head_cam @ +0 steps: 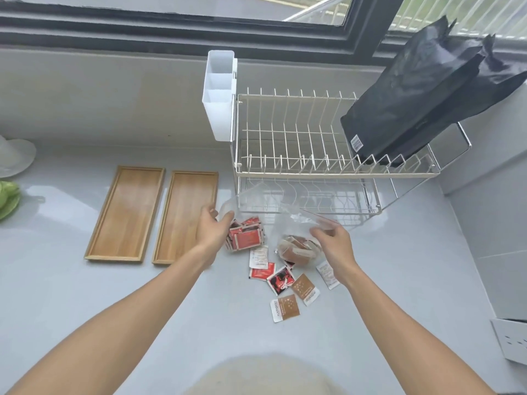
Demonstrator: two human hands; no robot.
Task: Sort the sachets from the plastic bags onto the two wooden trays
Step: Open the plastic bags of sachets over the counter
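Two bare wooden trays lie side by side on the counter, the left tray and the right tray. My left hand grips the edge of a clear plastic bag that holds red sachets. My right hand holds a second clear bag with brown sachets inside. Several loose sachets lie on the counter below the bags: a red one, a brown one and white-backed ones.
A wire dish rack stands just behind the bags, with a white cutlery holder on its left and a black bag leaning in it. A white dish and green plate sit at far left. A white socket block is at right.
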